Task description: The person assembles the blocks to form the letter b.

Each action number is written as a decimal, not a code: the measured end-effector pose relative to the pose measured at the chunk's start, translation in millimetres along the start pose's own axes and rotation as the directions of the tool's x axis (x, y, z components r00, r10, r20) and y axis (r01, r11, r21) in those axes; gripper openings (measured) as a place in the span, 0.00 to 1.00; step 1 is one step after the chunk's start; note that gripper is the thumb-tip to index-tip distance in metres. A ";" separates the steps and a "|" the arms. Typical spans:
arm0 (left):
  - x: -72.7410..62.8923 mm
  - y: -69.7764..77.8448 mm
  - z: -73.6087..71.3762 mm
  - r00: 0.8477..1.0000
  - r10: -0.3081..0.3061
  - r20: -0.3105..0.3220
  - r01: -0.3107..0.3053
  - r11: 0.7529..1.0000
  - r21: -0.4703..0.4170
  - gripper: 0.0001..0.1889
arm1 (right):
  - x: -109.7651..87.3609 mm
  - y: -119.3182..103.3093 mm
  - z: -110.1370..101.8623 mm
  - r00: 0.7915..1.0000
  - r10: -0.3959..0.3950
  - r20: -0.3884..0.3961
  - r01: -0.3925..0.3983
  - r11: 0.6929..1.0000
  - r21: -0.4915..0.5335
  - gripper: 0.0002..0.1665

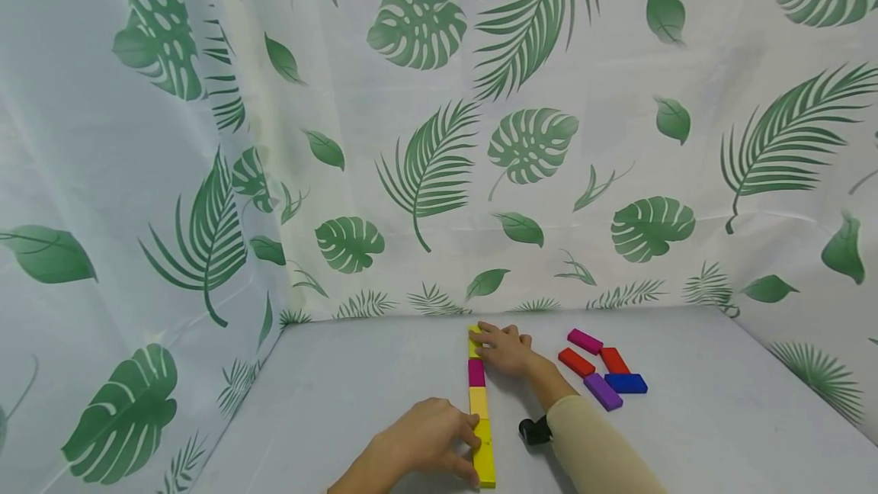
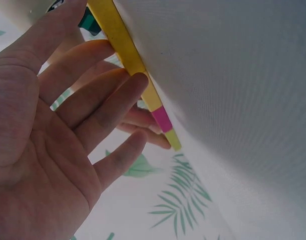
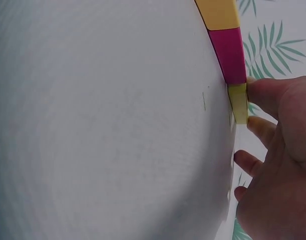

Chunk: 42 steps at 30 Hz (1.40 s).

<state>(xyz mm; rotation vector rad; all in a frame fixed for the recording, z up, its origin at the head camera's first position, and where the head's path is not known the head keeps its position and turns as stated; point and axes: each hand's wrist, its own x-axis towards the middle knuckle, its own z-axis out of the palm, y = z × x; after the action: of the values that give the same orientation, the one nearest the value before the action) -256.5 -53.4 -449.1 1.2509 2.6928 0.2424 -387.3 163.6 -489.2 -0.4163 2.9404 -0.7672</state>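
A straight row of coloured blocks runs away from the front of the table in the head view. At its near end lies a bright yellow block point(image 1: 484, 467), then come a paler yellow block point(image 1: 478, 402), a magenta block point(image 1: 476, 373) and a far yellow block point(image 1: 475, 348). My left hand point(image 1: 428, 437) rests its spread fingertips along the near yellow part from the left. At the far end, my right hand point(image 1: 507, 348) touches the far yellow block with thumb and index finger point(image 3: 262, 131); its other fingers are spread.
Right of the row lie several loose blocks: a magenta block point(image 1: 585, 341), two red blocks point(image 1: 576, 362), a purple block point(image 1: 604, 392) and a blue block point(image 1: 626, 383). A black device point(image 1: 535, 431) sits at the right wrist. Leaf-printed curtains point(image 1: 425, 174) border the white table point(image 1: 329, 395).
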 end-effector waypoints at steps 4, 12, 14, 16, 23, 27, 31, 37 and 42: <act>0.0 -0.4 -0.6 1.000 -0.007 0.007 0.007 1.000 -0.017 0.20 | 0.8 -0.9 0.7 1.000 -0.001 0.001 0.001 1.000 -0.002 0.26; 0.3 -0.6 -1.2 1.000 0.011 0.000 -0.011 1.000 -0.002 0.20 | 1.7 -0.4 0.7 1.000 -0.019 -0.004 0.019 1.000 0.001 0.26; 0.4 -0.7 -0.7 1.000 0.021 -0.005 -0.021 1.000 0.004 0.20 | 1.6 -0.3 0.9 1.000 -0.023 -0.005 0.023 1.000 -0.001 0.26; 0.5 -1.0 -0.1 1.000 0.029 -0.009 -0.029 1.000 0.009 0.20 | 1.4 -0.3 1.5 1.000 -0.023 -0.003 0.023 1.000 0.000 0.26; 0.4 -1.3 0.5 1.000 0.013 -0.006 -0.013 1.000 0.002 0.20 | 1.2 -0.4 1.5 1.000 -0.027 -0.006 0.027 1.000 0.001 0.26; 0.4 -1.9 1.2 1.000 0.016 -0.008 -0.016 1.000 0.008 0.21 | 0.2 -1.1 1.7 1.000 -0.028 -0.006 0.028 1.000 -0.001 0.26; 0.4 -2.3 1.1 0.999 0.029 -0.012 -0.029 0.999 0.020 0.20 | -1.2 -1.7 1.7 1.000 -0.031 -0.004 0.031 1.000 0.000 0.26; 0.2 -1.9 0.7 1.000 0.029 -0.012 -0.029 0.999 0.023 0.20 | -1.8 -1.0 2.7 1.000 -0.031 -0.007 0.031 1.000 0.006 0.25; 0.8 -1.3 0.3 0.999 0.033 -0.010 -0.033 0.999 0.020 0.21 | -3.0 0.3 2.2 0.999 -0.032 -0.005 0.032 0.999 0.002 0.27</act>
<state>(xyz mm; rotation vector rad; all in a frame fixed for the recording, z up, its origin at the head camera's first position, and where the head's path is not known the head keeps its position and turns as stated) -258.0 -53.6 -449.8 1.3038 2.6917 0.2282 -384.2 163.6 -491.2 -0.4635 2.9440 -0.7761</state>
